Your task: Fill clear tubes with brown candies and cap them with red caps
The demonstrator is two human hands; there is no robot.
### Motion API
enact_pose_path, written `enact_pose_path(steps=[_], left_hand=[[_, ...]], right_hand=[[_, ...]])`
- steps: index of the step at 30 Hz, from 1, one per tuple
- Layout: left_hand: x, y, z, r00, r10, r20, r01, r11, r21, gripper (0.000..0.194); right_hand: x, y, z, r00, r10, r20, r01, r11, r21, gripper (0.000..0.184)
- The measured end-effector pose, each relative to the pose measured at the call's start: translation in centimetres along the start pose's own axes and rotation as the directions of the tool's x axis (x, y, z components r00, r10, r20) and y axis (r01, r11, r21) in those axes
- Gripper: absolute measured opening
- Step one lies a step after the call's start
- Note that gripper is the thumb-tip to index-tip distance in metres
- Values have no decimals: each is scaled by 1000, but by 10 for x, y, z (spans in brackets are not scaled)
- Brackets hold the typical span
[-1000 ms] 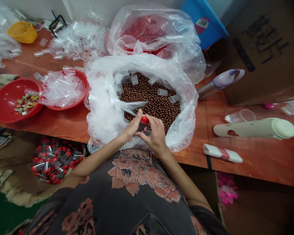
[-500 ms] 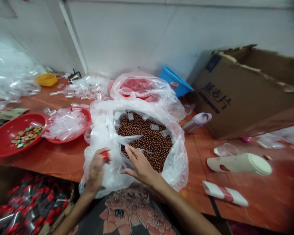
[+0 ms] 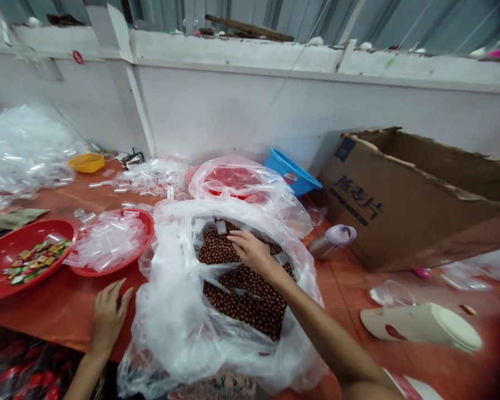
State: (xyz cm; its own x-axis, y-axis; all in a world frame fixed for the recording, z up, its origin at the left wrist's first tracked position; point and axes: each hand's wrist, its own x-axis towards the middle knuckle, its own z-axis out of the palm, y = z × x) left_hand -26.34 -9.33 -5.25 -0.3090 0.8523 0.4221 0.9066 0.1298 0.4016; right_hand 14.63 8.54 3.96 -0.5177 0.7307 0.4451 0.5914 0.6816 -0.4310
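Observation:
My right hand (image 3: pixel 252 251) reaches over a large clear plastic bag (image 3: pixel 166 311) full of small brown balls (image 3: pixel 250 283). Its fingers are stretched out, just right of a small clear plastic container (image 3: pixel 221 226) lying on the balls; whether they touch the balls I cannot tell. Low on the left, my left hand (image 3: pixel 107 316) hangs by the table edge with its fingers apart and nothing in it. Beneath it, below the table edge, clear containers with red caps (image 3: pixel 29 372) lie in a pile, partly cut off by the frame.
Left of the bag, one red bowl (image 3: pixel 150 244) holds clear plastic pieces, another red bowl (image 3: pixel 8 236) small colourful packets. Behind stand a yellow basket (image 3: pixel 86 162) and blue basin (image 3: pixel 291 169). At right are a cardboard box (image 3: pixel 400 222), purple-lidded bottle (image 3: pixel 333 241) and pale cylinder (image 3: pixel 420 325).
My left hand has moved left and down off the bag, and the red-capped piece it held is gone from it. My right hand has moved farther in over the balls. The view has tilted up.

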Motion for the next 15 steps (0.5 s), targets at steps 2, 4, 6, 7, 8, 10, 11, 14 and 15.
enact_pose_path(steps=[2, 4, 6, 7, 8, 10, 11, 14, 15], left_hand=[[6, 16, -15, 983, 68, -172, -73, 997, -23, 31], [22, 46, -35, 939, 155, -307, -183, 981, -66, 22], [53, 88, -52, 899, 288, -331, -350, 925, -145, 17], [74, 114, -56, 883, 371, -289, -433, 881, -192, 16], [97, 141, -56, 872, 459, -171, -489, 838, -242, 18], [149, 197, -40, 814, 581, 10, -543, 766, -345, 24], [175, 224, -25, 770, 629, 107, -550, 739, -389, 27], [243, 294, 40, 677, 645, 353, -474, 750, -461, 29], [261, 311, 63, 669, 608, 428, -404, 781, -477, 28]], right_hand=[[22, 13, -16, 995, 26, -91, -28, 999, -23, 33], [49, 35, -32, 985, 148, -88, -158, 980, -121, 36], [78, 64, -42, 963, 271, -7, -265, 938, -223, 41], [93, 80, -43, 955, 296, 22, -282, 929, -238, 42], [106, 95, -41, 944, 324, 56, -301, 920, -253, 42], [129, 122, -31, 916, 378, 133, -333, 903, -273, 32], [138, 133, -25, 903, 398, 163, -345, 896, -279, 25], [163, 155, -9, 890, 412, 193, -356, 895, -270, 29], [171, 161, -7, 897, 404, 182, -352, 899, -260, 34]])
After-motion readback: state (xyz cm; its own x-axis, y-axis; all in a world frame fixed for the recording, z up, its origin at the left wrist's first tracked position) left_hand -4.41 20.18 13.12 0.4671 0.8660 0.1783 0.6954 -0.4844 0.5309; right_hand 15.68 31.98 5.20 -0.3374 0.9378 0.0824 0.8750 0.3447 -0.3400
